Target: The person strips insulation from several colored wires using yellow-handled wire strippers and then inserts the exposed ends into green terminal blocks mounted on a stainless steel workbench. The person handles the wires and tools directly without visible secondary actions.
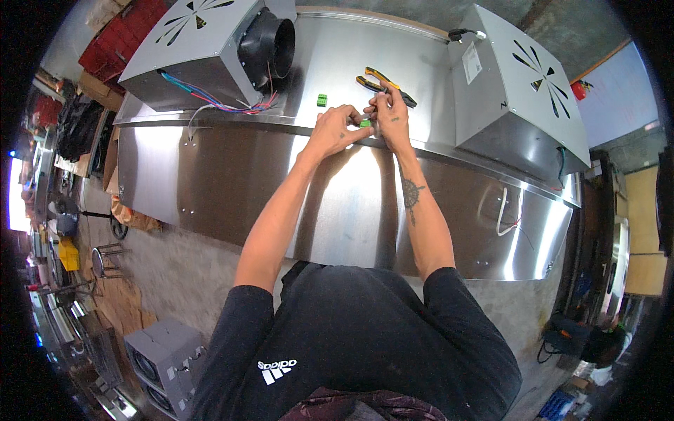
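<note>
The left hand (337, 128) was bent inward, its thumb and fingertips closed on a small green connector (365, 123), which sat between the two hands, close to the front edge of the worktop. The right hand (394, 119) met it from the other side, its fingers curled just above and beside the connector; whether they pinched anything small could not be told, since the fingers hid the spot.

Just beyond the left hand, a little to its left, a second green connector (321, 100) lay on the metal worktop (425, 49). Directly beyond the right hand lay pliers with yellow and black handles (382, 77), partly covered by its fingers, their dark jaws pointing off to its right.

Farther out, beyond and to the left of the left hand, stood a grey metal box (196, 49) with a round black duct (270, 45) on the side facing the hands. Blue, red and pale wires (210, 98) hung from its near side. Well to the right of the right hand stood another grey box (519, 84), with a black plug (461, 35) at its far corner. Below and right of that hand, a white cable (501, 217) looped against the shiny front panel (449, 203).
</note>
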`<state>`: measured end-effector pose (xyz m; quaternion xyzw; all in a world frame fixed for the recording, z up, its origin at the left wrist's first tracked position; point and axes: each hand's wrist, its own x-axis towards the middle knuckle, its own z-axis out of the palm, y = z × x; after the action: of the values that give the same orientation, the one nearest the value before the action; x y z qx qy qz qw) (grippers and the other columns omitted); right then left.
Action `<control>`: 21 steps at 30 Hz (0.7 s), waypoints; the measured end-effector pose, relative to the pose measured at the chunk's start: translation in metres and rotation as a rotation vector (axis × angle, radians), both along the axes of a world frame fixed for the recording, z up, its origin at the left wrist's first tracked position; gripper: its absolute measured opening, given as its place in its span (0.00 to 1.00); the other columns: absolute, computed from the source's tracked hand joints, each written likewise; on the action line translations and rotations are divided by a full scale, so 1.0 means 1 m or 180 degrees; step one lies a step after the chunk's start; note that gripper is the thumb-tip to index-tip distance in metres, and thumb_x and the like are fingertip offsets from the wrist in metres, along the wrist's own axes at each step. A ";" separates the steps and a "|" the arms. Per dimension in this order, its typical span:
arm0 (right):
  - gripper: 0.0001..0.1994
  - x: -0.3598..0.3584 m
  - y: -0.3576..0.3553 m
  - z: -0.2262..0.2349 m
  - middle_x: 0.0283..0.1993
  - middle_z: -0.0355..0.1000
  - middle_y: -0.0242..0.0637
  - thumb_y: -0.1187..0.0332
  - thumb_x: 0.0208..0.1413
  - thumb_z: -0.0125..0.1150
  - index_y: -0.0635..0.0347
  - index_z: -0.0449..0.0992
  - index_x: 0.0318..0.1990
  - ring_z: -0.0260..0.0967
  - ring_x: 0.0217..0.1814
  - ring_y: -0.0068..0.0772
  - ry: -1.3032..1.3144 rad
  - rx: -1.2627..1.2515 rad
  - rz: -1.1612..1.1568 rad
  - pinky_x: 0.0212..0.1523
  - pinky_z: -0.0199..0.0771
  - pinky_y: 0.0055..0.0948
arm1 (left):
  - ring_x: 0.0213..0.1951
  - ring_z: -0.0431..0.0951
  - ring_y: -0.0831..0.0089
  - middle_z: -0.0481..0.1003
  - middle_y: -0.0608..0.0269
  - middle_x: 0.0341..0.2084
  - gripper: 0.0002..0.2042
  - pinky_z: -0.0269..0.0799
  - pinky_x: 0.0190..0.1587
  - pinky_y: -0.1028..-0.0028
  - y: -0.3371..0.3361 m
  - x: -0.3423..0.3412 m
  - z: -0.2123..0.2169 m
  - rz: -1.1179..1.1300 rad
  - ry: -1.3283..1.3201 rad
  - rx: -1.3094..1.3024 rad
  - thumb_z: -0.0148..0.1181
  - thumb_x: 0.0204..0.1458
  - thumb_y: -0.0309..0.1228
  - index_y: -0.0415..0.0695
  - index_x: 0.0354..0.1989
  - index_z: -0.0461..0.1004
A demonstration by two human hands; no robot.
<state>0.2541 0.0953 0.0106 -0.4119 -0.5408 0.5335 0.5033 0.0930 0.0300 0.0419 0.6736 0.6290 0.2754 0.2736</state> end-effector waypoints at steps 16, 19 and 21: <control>0.19 0.005 0.017 -0.017 0.40 0.75 0.38 0.66 0.76 0.50 0.69 0.66 0.67 0.80 0.33 0.26 -0.0148 -0.0165 0.0472 0.29 0.81 0.22 | 0.45 0.80 0.61 0.80 0.52 0.44 0.17 0.75 0.52 0.63 0.013 -0.026 -0.014 -0.0475 -0.0095 -0.0026 0.62 0.63 0.36 0.44 0.56 0.84; 0.20 0.008 0.010 -0.005 0.41 0.75 0.40 0.68 0.76 0.49 0.70 0.65 0.68 0.81 0.34 0.28 0.0137 -0.0385 0.0635 0.30 0.84 0.24 | 0.44 0.80 0.60 0.80 0.52 0.43 0.17 0.75 0.52 0.63 0.012 -0.023 -0.013 -0.0435 -0.0174 0.0022 0.61 0.63 0.35 0.43 0.56 0.84; 0.20 0.008 0.010 -0.005 0.41 0.75 0.40 0.68 0.76 0.50 0.70 0.65 0.68 0.81 0.34 0.29 0.0251 -0.0398 0.0660 0.30 0.84 0.24 | 0.45 0.80 0.59 0.80 0.52 0.42 0.16 0.74 0.53 0.64 0.012 -0.023 -0.016 -0.0453 -0.0189 -0.0016 0.60 0.63 0.34 0.44 0.57 0.84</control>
<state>0.2619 0.1051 0.0058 -0.3630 -0.5260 0.6311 0.4395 0.0697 0.0417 0.0262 0.7074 0.5718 0.2735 0.3127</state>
